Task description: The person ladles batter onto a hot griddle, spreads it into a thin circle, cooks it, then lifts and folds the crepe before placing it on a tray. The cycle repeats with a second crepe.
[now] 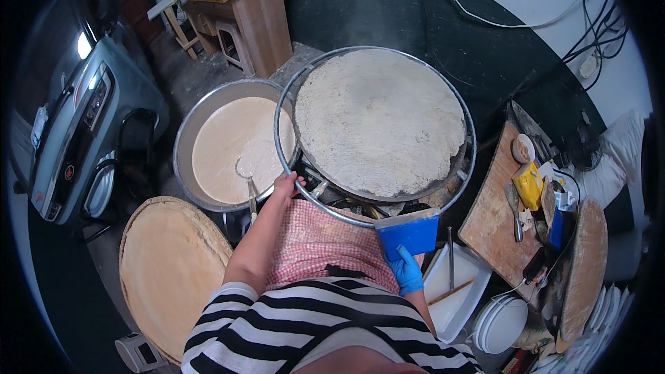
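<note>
A wide round griddle carries a thin, pale sheet of batter (377, 121) that covers nearly all of its top. Around it runs a metal ring (473, 140). My bare left hand (287, 183) is closed on the ring's near left side. In a blue glove, my right hand (407, 271) grips a blue scraper (410, 237) by its lower part, its wide edge close to the ring's near side. Left of the griddle stands a large metal pot (185, 140) of beige batter (225, 135). A ladle (251, 187) rests in it, its handle toward me.
Stacked round flatbreads (173, 273) lie at lower left. To the right are a white tray (454, 315), a wooden board (488, 211) with a knife-like tool (514, 215) and yellow packet (528, 185), and white buckets (502, 325). A parked vehicle (97, 118) and wooden desk (256, 28) stand beyond.
</note>
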### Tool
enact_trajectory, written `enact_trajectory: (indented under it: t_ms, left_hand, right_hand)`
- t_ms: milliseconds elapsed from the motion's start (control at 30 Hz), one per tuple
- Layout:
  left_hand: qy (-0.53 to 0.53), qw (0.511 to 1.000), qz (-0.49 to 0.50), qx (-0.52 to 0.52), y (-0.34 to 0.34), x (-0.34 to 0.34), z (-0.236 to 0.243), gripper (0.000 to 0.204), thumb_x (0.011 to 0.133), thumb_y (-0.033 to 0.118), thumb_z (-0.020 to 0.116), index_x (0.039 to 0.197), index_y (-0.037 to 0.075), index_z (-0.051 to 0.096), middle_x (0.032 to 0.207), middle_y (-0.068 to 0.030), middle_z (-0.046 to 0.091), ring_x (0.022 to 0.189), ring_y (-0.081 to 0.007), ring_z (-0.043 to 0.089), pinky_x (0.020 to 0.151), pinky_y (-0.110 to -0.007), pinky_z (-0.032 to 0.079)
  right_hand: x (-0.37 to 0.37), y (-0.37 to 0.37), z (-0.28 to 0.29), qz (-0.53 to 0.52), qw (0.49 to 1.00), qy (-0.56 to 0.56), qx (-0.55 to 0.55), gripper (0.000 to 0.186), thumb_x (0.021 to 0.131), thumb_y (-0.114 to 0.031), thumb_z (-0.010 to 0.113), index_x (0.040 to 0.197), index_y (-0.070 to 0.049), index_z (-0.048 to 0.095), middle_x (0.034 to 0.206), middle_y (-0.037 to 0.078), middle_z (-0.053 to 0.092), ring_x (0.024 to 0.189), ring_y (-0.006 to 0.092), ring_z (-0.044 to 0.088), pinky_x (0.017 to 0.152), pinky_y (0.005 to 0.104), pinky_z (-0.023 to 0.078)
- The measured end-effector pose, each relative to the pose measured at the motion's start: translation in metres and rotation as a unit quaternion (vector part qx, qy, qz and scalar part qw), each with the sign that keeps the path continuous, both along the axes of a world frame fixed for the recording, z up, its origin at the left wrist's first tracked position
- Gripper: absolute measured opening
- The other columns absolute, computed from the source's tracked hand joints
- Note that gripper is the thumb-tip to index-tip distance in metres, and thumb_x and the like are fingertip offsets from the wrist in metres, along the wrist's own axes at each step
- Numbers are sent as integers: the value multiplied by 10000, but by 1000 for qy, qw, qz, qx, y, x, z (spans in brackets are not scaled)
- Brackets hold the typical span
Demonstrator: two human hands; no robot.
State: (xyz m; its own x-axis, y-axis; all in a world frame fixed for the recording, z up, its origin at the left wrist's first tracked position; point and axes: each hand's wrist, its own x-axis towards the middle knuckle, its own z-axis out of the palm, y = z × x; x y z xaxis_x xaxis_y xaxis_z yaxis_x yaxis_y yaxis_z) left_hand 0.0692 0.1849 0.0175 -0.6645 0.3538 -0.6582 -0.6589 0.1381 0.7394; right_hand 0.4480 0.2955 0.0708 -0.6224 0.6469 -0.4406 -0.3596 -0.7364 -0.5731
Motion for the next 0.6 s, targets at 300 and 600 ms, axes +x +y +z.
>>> enact_trajectory:
  t_ms: [300, 600]
  left_hand:
    - [-1, 1000, -13, 2, 0, 18, -8, 180, 921, 252, 470, 937, 73, 463, 765, -69, 574, 692, -215, 614, 527, -316, 505]
    - [-169, 971, -81, 148, 11, 164, 7, 195, 903, 252, 513, 954, 66, 539, 936, -55, 581, 845, -182, 578, 699, -310, 525]
  right_hand:
    - [2, 1, -8, -36, 996, 24, -73, 552, 769, 110, 547, 1261, -78, 380, 1192, 142, 489, 1046, 318, 517, 891, 462, 443]
    - [4, 3, -20, 13, 1000, 13, -13, 460, 803, 51, 545, 1245, -6, 429, 1197, 120, 505, 1074, 272, 505, 958, 397, 392]
